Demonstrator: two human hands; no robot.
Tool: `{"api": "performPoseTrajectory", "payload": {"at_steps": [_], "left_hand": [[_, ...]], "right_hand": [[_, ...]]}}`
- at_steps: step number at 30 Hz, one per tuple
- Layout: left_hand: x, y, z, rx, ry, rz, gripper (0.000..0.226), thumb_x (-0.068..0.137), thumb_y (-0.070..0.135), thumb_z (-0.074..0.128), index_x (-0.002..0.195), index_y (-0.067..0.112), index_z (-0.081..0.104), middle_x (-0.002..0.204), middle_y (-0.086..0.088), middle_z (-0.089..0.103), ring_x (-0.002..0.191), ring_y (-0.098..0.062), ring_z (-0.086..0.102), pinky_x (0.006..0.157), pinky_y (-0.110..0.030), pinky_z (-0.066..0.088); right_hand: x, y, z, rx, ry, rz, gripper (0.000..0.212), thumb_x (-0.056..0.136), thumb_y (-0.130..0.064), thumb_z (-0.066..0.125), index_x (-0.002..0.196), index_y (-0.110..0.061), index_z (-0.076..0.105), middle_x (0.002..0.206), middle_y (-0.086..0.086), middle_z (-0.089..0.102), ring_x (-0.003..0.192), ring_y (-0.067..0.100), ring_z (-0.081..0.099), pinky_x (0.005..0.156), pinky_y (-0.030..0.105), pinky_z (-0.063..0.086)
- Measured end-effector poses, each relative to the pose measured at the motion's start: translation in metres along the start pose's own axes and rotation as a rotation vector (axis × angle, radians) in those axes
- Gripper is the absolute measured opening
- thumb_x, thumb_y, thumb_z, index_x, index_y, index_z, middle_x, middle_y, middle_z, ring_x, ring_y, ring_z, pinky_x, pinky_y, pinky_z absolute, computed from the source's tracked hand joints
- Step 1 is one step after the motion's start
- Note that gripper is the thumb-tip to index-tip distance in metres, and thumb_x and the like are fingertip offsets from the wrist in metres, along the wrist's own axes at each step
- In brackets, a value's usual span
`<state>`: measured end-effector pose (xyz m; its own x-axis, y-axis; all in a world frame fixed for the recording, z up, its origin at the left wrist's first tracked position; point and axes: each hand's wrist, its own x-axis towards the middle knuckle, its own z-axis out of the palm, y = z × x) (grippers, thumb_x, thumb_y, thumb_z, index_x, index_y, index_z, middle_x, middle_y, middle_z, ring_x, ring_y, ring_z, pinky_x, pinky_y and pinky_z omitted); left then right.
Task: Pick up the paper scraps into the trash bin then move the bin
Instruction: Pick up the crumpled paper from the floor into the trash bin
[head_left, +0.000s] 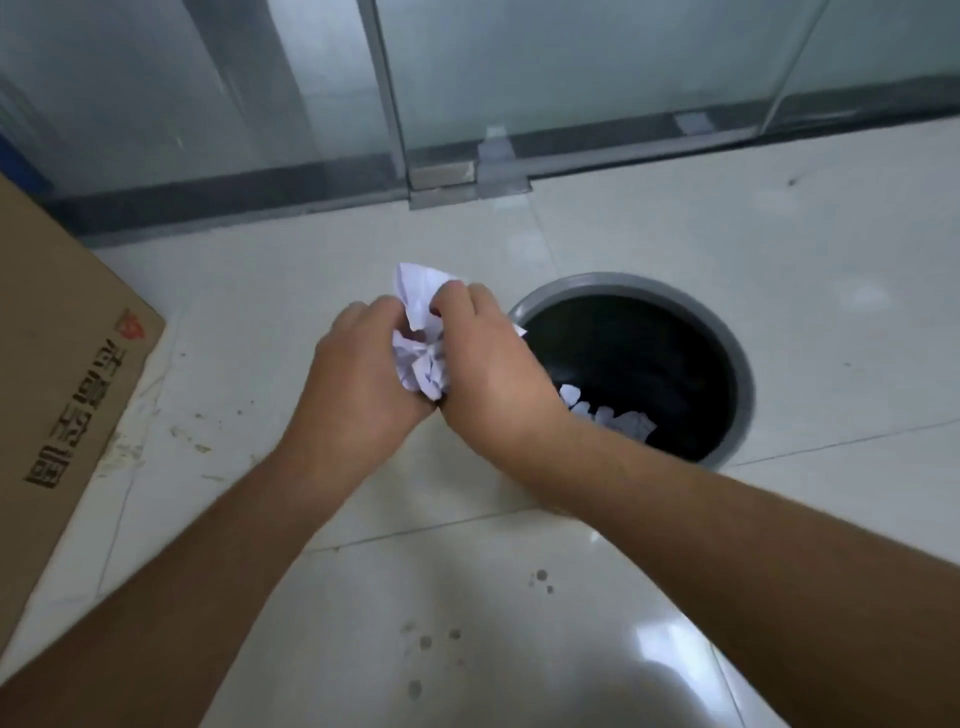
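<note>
Together, the left hand (358, 374) and right hand (488, 358) close their fingers (447, 299) around a crumpled wad of paper scraps (423, 338), held above the floor (519, 597) just left of the trash bin (737, 364). To do this well, the person should keep the wad tightly cupped, carry it over the dark opening, then release so nothing falls outside. More white scraps (613, 418) already lie inside. The glossy pale tiles are spotted; a cardboard box (67, 389) sits left, and a glass partition (571, 78) stands behind.

the right hand (493, 364) hides the trash bin (737, 374) rim's near-left part; the cardboard box (62, 374) runs off the left edge.
</note>
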<state>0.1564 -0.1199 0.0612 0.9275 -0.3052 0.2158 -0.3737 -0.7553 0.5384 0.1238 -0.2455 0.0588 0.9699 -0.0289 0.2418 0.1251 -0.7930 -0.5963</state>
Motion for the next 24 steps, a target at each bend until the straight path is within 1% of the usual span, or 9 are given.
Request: {"api": "performPoseTrajectory", "payload": {"at_steps": [3,5,7,13,17,19,20,22,24], "left_hand": [[0.046,0.048,0.007,0.014,-0.062,0.108,0.031,0.062,0.036,0.069,0.076,0.027,0.042,0.077,0.002,0.051,0.06,-0.01,0.043,0.05,-0.013,0.024],[0.06,0.075,0.026,-0.024,-0.134,0.15,0.035,0.065,0.029,0.075,0.078,0.028,0.042,0.084,-0.001,0.053,0.067,-0.016,0.047,0.051,-0.014,0.025],[0.064,0.093,0.045,-0.075,-0.195,0.191,0.038,0.066,0.022,0.079,0.082,0.028,0.045,0.091,-0.003,0.055,0.071,-0.017,0.051,0.052,-0.015,0.028],[0.063,0.109,0.065,-0.126,-0.223,0.199,0.04,0.066,0.02,0.082,0.094,0.024,0.054,0.095,-0.003,0.051,0.078,-0.018,0.053,0.055,-0.015,0.033],[0.057,0.109,0.071,-0.13,-0.253,0.162,0.049,0.066,0.015,0.083,0.105,0.021,0.056,0.099,-0.001,0.047,0.077,-0.013,0.052,0.056,-0.015,0.034],[0.053,0.109,0.074,-0.101,-0.324,0.133,0.057,0.064,0.016,0.085,0.11,0.022,0.052,0.106,-0.003,0.045,0.073,-0.005,0.049,0.055,-0.017,0.036],[0.051,0.108,0.076,-0.057,-0.39,0.111,0.065,0.062,0.017,0.087,0.114,0.023,0.049,0.11,-0.004,0.043,0.075,-0.009,0.051,0.056,-0.02,0.041],[0.046,0.106,0.078,0.061,-0.528,0.079,0.085,0.056,0.024,0.091,0.126,0.025,0.042,0.119,-0.006,0.04,0.092,-0.023,0.055,0.07,-0.036,0.054],[0.043,0.102,0.079,0.113,-0.582,0.076,0.096,0.054,0.025,0.091,0.134,0.029,0.039,0.128,-0.008,0.039,0.111,-0.03,0.05,0.086,-0.045,0.054]], "right_hand": [[0.023,0.023,-0.054,-0.03,0.045,0.09,0.04,0.075,-0.005,0.071,0.106,-0.011,0.046,0.104,0.008,0.051,0.084,0.021,0.055,0.07,0.037,0.05],[0.022,0.047,-0.077,-0.05,0.038,0.184,0.039,0.076,-0.011,0.072,0.106,-0.01,0.047,0.106,0.009,0.053,0.083,0.017,0.053,0.068,0.028,0.043],[0.014,0.067,-0.089,-0.074,0.033,0.241,0.038,0.076,-0.011,0.071,0.106,-0.008,0.047,0.105,0.009,0.053,0.082,0.018,0.053,0.066,0.025,0.037],[0.002,0.094,-0.096,-0.108,0.068,0.249,0.043,0.073,-0.007,0.07,0.11,-0.006,0.049,0.102,0.006,0.047,0.079,0.017,0.047,0.063,0.02,0.031],[-0.005,0.1,-0.095,-0.118,0.049,0.265,0.051,0.069,-0.008,0.074,0.114,-0.008,0.049,0.109,0.009,0.051,0.086,0.018,0.05,0.071,0.025,0.039],[-0.009,0.103,-0.094,-0.159,0.004,0.281,0.06,0.067,-0.011,0.076,0.12,-0.009,0.047,0.113,0.01,0.051,0.094,0.02,0.052,0.076,0.028,0.044],[-0.012,0.105,-0.094,-0.191,-0.038,0.298,0.066,0.065,-0.013,0.078,0.123,-0.01,0.045,0.116,0.011,0.051,0.1,0.024,0.053,0.081,0.033,0.047],[-0.017,0.108,-0.094,-0.26,-0.132,0.354,0.08,0.059,-0.022,0.083,0.128,-0.015,0.043,0.117,0.01,0.051,0.108,0.029,0.052,0.089,0.045,0.048],[-0.022,0.11,-0.095,-0.327,-0.198,0.389,0.091,0.054,-0.031,0.086,0.132,-0.024,0.04,0.119,0.005,0.054,0.112,0.03,0.051,0.094,0.052,0.044]]}}
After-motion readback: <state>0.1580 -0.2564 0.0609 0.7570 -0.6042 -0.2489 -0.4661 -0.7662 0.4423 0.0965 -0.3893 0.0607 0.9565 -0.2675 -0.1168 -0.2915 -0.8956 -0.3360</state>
